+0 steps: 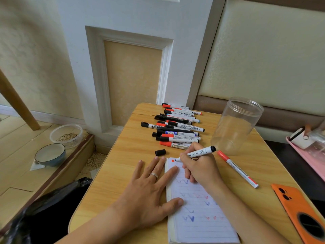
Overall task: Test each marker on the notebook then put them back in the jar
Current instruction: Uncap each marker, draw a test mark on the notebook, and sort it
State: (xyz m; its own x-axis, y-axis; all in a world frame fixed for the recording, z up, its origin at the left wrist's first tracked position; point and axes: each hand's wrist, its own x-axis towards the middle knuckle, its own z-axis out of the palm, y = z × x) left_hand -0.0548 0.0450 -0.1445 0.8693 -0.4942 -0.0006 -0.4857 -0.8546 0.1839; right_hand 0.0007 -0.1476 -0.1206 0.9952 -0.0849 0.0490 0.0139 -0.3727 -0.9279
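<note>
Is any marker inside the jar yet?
No, the clear jar stands empty while the markers lie on the table.

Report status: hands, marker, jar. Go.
Right hand grips marker, tip on notebook. Left hand flat, pinning notebook's edge. Jar empty, upright. Loose cap by the pile; red marker lies near jar.
</note>
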